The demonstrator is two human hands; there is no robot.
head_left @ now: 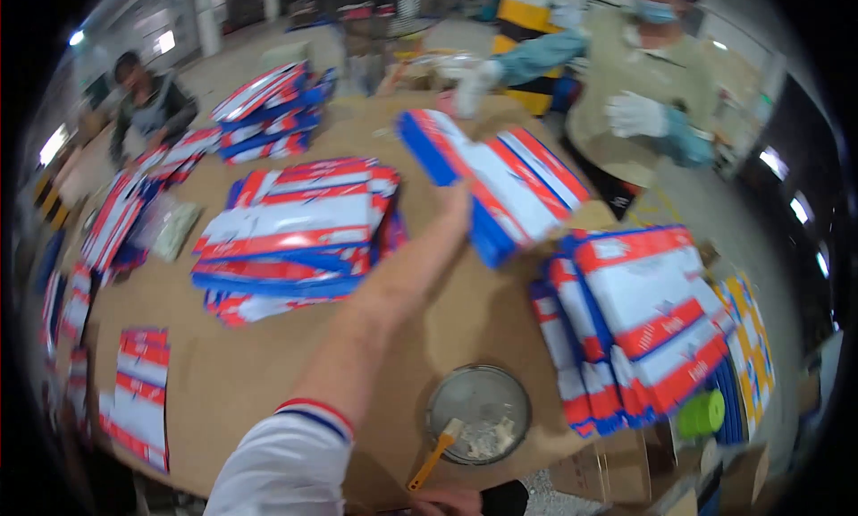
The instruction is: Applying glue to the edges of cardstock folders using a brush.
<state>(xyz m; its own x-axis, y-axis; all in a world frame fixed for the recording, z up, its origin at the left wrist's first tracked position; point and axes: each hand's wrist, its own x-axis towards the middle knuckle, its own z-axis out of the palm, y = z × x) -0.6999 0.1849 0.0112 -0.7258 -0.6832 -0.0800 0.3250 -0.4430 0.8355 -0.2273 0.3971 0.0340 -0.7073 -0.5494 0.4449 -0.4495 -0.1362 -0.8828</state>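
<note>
Left hand [456,203] grasps a striped bundle [527,181] by its left side edge; fingers mostly hidden. Landmark = round dish [475,393]. Bundle is beyond the dish, apparently tilted up off the table, directly at the end of the outstretched left arm. Long axis slants, far-left to near-right, crossing the forearm's line. Left hand is clearly the nearer one; right hand [450,501] is down on the person's side of the dish, cut by frame, grip can't be told.

Around, big to small: brown table [232,373] under the dish. Broad flat stack [295,221] beyond the dish to the left. Leaning stack [643,288] right of the dish, near the bundle's lower end, so likely the main obstacle that side. Co-worker [661,60] beyond the dish, far right; one gloved hand [474,87] near the bundle's far end, contact unclear. Striped sheets [143,395] well left of the dish. Green roll [701,414] well right of it. Orange-handled brush [433,458] leans over the dish's near-left rim, tip inside, beside white lumps [487,438].
</note>
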